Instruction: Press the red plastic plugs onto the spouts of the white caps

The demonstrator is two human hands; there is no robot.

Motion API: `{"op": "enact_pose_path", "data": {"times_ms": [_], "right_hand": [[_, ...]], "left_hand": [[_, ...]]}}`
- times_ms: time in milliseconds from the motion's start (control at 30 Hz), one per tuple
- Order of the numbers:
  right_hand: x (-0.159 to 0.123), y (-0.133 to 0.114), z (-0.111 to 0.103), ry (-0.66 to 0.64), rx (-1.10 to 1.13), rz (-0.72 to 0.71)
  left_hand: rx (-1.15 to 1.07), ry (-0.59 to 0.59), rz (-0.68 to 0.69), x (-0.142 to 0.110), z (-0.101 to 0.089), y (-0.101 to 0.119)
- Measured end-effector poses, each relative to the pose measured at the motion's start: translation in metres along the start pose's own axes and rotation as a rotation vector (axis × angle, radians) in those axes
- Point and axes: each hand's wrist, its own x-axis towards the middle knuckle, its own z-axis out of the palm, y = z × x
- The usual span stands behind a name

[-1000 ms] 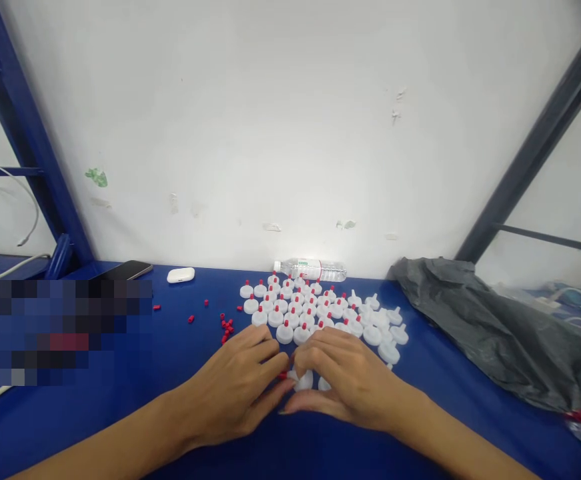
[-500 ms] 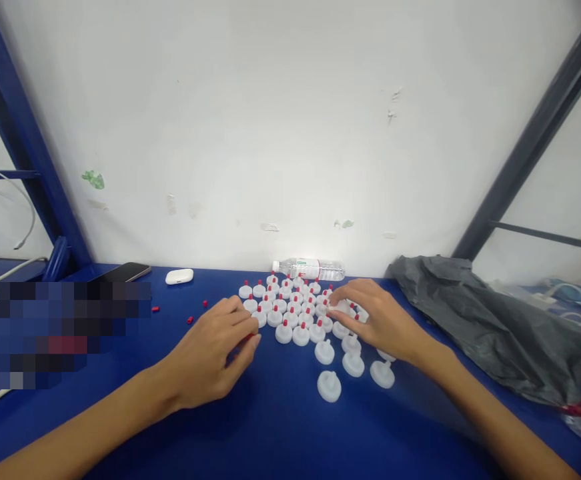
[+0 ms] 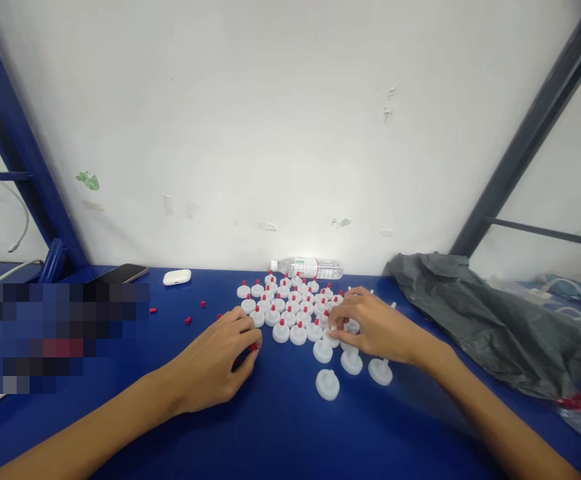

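My left hand (image 3: pixel 220 360) rests on the blue table with its fingers curled. A small red cap (image 3: pixel 253 347) shows between its thumb and fingertips; anything else under the palm is hidden. At the right, my right hand (image 3: pixel 373 325) has thumb and fingers pinched at the spout of a white nozzle lid (image 3: pixel 331 338), which sits among other lids. Many round white lids with red-capped spouts (image 3: pixel 281 332) stand in a close group between and beyond my hands. Nearer to me are several lids with bare spouts, such as one white lid (image 3: pixel 327 385) by itself in front.
Loose red caps (image 3: pixel 188 321) lie left of my left hand. A white earbud case (image 3: pixel 177 277) and a phone (image 3: pixel 123 273) are farther back. A clear bottle (image 3: pixel 310 268) lies along the wall. Dark grey plastic sheeting (image 3: pixel 495 327) covers the right side.
My right hand has come down slightly toward me, and its fingers have closed at a bare-spouted lid. My left hand has barely moved; the red cap now shows at its fingertips.
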Motion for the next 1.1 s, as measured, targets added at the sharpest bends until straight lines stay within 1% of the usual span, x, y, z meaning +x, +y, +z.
{"op": "enact_pose_path", "data": {"times_ms": [100,167,267,333,400,500,600,667,733,933,1033,1100], "right_hand": [[0.000,0.000,-0.001,0.001,-0.016,-0.001],[0.000,0.001,-0.003,0.071,-0.050,0.001],[-0.001,0.007,-0.004,0.172,-0.136,0.053],[-0.001,0.011,-0.004,0.161,-0.180,0.072],[-0.001,0.015,-0.003,0.113,-0.181,0.064],[-0.003,0.018,-0.007,0.095,-0.126,0.086],[-0.005,0.016,-0.013,0.181,0.017,0.156],[-0.005,0.013,-0.013,0.231,0.152,0.166],[-0.004,0.006,-0.008,0.246,0.215,0.126],[0.002,-0.019,0.013,0.300,0.095,-0.088],[0.002,-0.035,0.019,0.346,0.089,-0.219],[0.002,-0.048,0.022,0.356,0.082,-0.307]], "left_hand": [[0.004,0.003,0.001,0.000,0.001,0.000],[0.009,0.009,0.008,0.001,0.002,-0.001],[0.017,0.010,0.011,0.001,0.001,-0.002],[0.020,0.009,0.013,0.001,0.001,-0.003],[0.023,0.012,0.016,0.001,0.001,-0.003],[0.036,0.009,0.005,0.000,0.001,-0.003],[0.047,-0.001,-0.005,0.001,0.001,-0.003],[0.051,-0.003,-0.005,0.001,0.001,-0.003],[0.055,-0.001,-0.006,0.002,0.001,-0.004],[0.064,0.033,0.005,0.002,-0.001,-0.003],[0.064,0.088,0.036,0.002,-0.003,0.004],[0.069,0.130,0.085,0.001,-0.001,0.012]]}}
